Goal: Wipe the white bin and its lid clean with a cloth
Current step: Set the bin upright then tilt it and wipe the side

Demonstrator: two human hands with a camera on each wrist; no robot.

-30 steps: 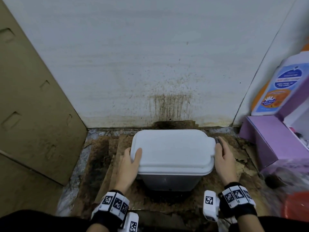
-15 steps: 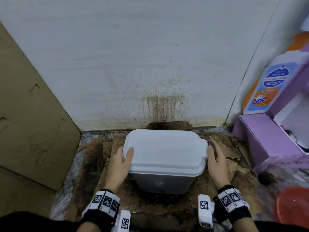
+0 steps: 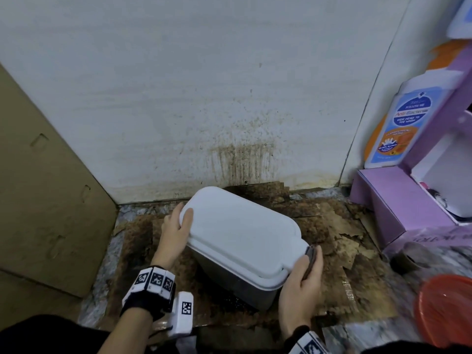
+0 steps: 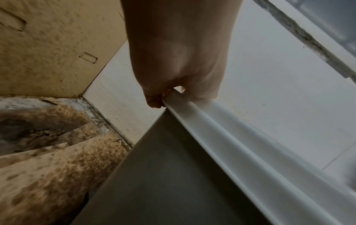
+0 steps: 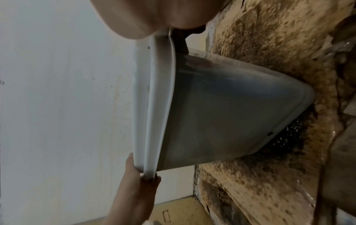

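Firmly, the left hand (image 3: 173, 233) grips the far-left end of the lid (image 3: 242, 231), thumb on top and fingers curled under the rim, as the left wrist view shows (image 4: 179, 60). At about 4 o'clock from it, the right hand (image 3: 304, 290) holds the near-right end, fingers curled against the lid's edge beside a small dark grey tab (image 3: 310, 254) (a latch or handle, hard to say which). Between the hands sits the white bin (image 3: 237, 284), lid closed on it, turned diagonally so its long axis runs from 10 o'clock to 4 o'clock. From the right wrist the bin (image 5: 221, 109) shows its grey-looking side and base edge against the floor. It stands on stained, damp brown cardboard (image 3: 339, 241) laid on the floor. At 12 o'clock rises a white wall (image 3: 229, 85) with brown splatter. At 9 o'clock leans a cardboard sheet (image 3: 48, 190); at 3 o'clock a purple box (image 3: 398, 205) and a wash bottle (image 3: 406, 126); at 5 o'clock a red basin (image 3: 447, 310).
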